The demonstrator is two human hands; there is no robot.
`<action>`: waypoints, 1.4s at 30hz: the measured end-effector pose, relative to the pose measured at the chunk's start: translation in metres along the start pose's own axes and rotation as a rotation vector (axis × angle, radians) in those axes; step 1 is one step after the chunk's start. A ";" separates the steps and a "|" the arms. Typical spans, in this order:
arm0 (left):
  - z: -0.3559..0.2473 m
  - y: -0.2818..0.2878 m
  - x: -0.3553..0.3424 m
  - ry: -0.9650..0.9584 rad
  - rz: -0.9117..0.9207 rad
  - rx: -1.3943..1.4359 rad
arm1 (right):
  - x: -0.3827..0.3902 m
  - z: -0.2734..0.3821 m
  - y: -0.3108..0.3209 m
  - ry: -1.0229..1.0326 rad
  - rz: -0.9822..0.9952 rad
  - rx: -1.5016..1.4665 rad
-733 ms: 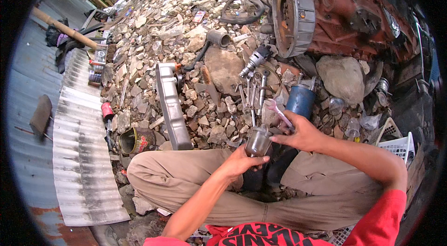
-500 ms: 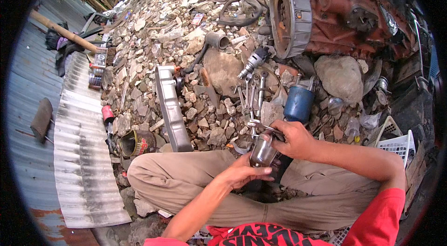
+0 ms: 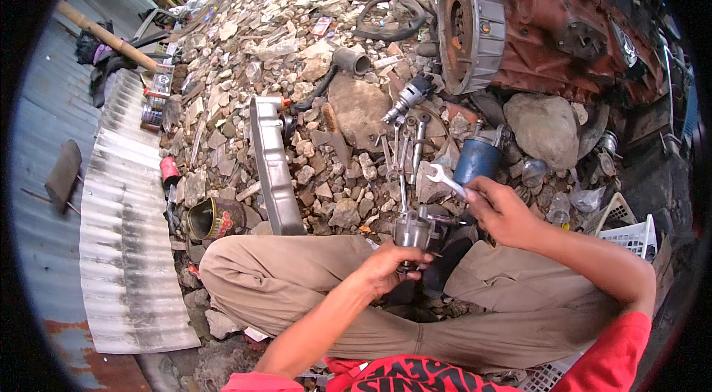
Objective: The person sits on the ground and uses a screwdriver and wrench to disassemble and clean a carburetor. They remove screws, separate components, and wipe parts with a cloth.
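Observation:
Between my knees, my left hand (image 3: 389,266) is closed round a grey metal engine part (image 3: 413,235), a small cylindrical housing with fittings on top. My right hand (image 3: 506,215), to the right and slightly farther off, grips an open-end wrench (image 3: 446,180). The wrench's jaw points away to the left, apart from the metal part. Several more wrenches (image 3: 403,147) lie on the stones just beyond. A blue cylindrical canister (image 3: 477,159) stands close behind my right hand. A silver-and-black mechanical part (image 3: 408,99) rests past the wrenches.
A reddish engine block (image 3: 571,28) with a grey round housing (image 3: 475,28) looms at the far right, near a large stone (image 3: 544,129). To the left are a long metal cover (image 3: 273,169), a tin can (image 3: 213,219) and corrugated sheeting (image 3: 126,244). A white basket (image 3: 630,236) sits at right.
My right hand has drawn the wrench away from the metal part, to the right. My left hand still holds the part, which now shows more upright with its top fittings in view.

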State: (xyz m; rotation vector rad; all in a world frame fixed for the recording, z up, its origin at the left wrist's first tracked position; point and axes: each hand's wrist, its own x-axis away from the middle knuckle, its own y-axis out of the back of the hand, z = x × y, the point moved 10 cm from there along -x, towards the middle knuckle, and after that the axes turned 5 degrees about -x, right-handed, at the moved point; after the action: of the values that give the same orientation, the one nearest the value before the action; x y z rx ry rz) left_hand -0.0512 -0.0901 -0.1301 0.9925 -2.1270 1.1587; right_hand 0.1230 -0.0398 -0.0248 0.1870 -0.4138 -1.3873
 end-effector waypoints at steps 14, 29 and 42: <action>-0.033 -0.016 0.018 -0.089 -0.143 0.021 | 0.023 0.025 -0.048 0.028 0.093 -0.079; -0.019 -0.017 0.018 -0.113 -0.047 0.088 | 0.027 0.012 -0.068 -0.096 0.276 -0.073; 0.004 -0.001 0.044 0.008 -0.038 0.024 | 0.029 0.021 -0.063 -0.050 0.547 0.221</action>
State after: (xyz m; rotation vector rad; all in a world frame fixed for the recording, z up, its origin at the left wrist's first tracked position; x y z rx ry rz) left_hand -0.0775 -0.1094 -0.0998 1.0325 -2.0835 1.1707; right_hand 0.0615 -0.0776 -0.0239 0.2018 -0.6089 -0.8086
